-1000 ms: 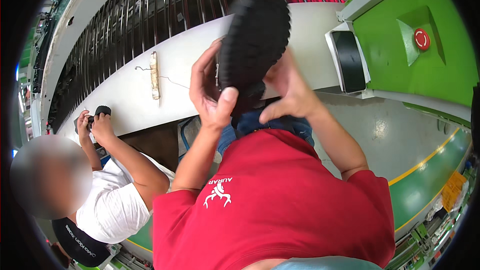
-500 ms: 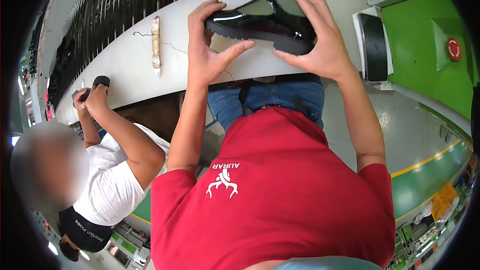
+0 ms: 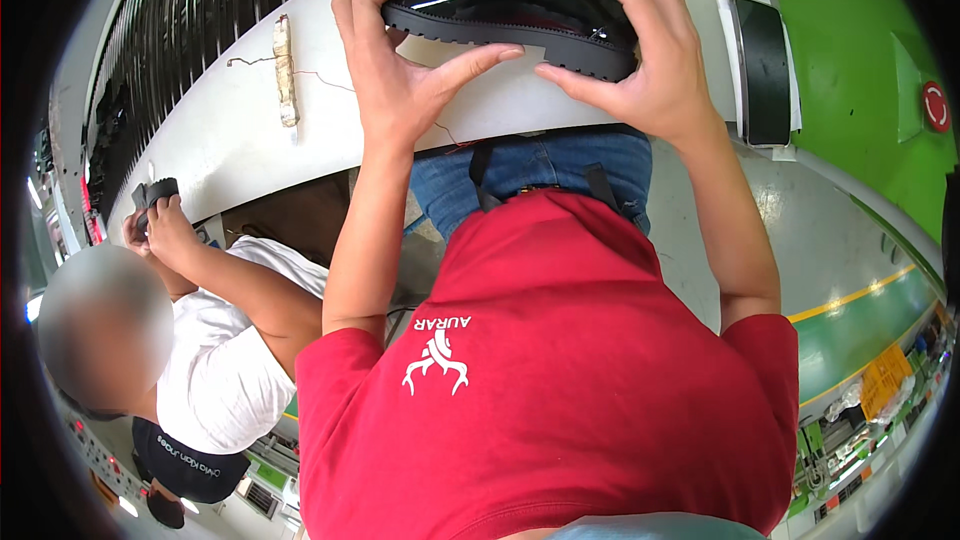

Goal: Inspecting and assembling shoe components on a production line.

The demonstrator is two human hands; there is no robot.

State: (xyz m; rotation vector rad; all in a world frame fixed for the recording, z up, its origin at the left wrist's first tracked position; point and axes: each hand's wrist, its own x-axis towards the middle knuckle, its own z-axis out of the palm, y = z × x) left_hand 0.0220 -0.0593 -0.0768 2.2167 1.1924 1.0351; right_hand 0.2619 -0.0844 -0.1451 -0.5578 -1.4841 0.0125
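A glossy black shoe (image 3: pixel 505 12) with a thick ridged sole is held up over the white worktop. Dull green shows through the openings of its upper, on either side of a strap. My left hand (image 3: pixel 395 75) curls its fingers round the toe end, its thumb stretched out below the sole. At the heel end, my right hand (image 3: pixel 665 60) grips with its fingers on the upper and its thumb beneath the sole. The shoe's far side is hidden.
A yellowed strip (image 3: pixel 286 70) with thin wires lies on the white worktop (image 3: pixel 235 155). A dark phone-like slab (image 3: pixel 762 70) stands at the right, beside a green machine panel (image 3: pixel 850 50) with a red button (image 3: pixel 935 106). A co-worker (image 3: pixel 230 370) at the left handles a dark piece (image 3: pixel 155 192).
Both hands and the shoe sit slightly higher in the view, and the surroundings have shifted a little too. My left fingers reach further up. The co-worker's hands have moved lower and left.
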